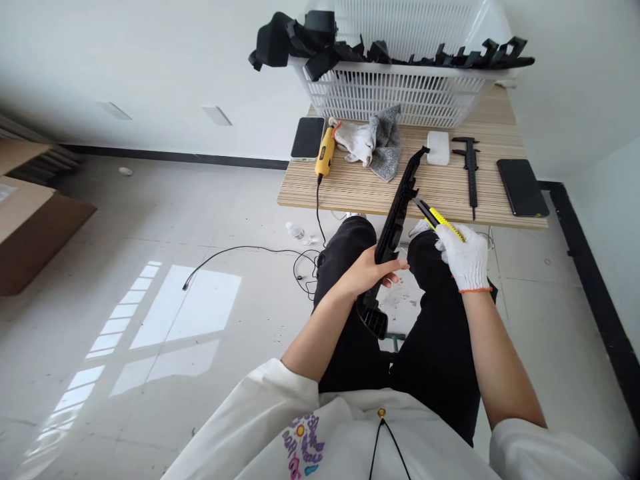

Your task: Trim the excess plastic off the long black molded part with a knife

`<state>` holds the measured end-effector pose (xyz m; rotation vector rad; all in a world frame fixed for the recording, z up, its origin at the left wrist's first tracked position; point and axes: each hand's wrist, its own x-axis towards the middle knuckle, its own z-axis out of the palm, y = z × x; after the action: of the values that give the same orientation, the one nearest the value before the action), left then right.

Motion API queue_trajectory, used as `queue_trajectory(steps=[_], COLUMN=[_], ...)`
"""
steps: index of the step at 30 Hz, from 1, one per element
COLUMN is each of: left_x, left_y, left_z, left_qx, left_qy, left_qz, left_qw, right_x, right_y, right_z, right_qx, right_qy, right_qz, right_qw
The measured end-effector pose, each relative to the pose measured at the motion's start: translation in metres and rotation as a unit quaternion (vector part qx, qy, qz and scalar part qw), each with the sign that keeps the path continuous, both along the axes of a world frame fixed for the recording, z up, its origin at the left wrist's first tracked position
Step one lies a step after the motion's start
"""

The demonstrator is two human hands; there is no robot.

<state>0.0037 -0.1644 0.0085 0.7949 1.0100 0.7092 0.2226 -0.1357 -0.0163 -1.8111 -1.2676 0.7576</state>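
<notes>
Knife (440, 219) w/ yellow body sits in the gloved right hand (466, 257), fingers wrapped tight round the handle, blade tip touching the edge of the long black plastic part (397, 220) at approx 12 o'clock from the lap. Bare left hand (373, 273) clamps the part mid-length, fingers curled round it, prob. to steady it; its top end leans on the table (360, 190) edge, bottom end between the knees. Both forearms angle inward, elbows bent.

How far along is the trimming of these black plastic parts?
Done: cannot tell; the white basket holds many black parts, their state unclear. In hand: the left hand grips a long black part, and the gloved right hand puts a yellow utility knife against its edge.
</notes>
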Motion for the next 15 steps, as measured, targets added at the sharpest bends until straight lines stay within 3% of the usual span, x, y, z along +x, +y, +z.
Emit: queue_trajectory(steps=[3, 7, 15], left_x=[-0.009, -0.009, -0.005], left_y=[-0.005, -0.015, -0.035], left_z=[-0.002, -0.013, -0.032], left_qx=[-0.018, 0.016, 0.056], left_qy=[0.038, 0.074, 0.09], left_qz=[-0.018, -0.021, 0.041], left_qw=[0.999, 0.997, 0.993], right_x=[0.007, 0.008, 0.0], right_y=[-0.003, -0.004, -0.008], right_z=[-0.005, -0.009, -0.018], right_qx=[-0.022, -0.025, 0.029], right_qy=[0.002, -0.01, -0.02], right_qz=[0.044, 0.103, 0.096], right_qw=[0.999, 0.994, 0.995])
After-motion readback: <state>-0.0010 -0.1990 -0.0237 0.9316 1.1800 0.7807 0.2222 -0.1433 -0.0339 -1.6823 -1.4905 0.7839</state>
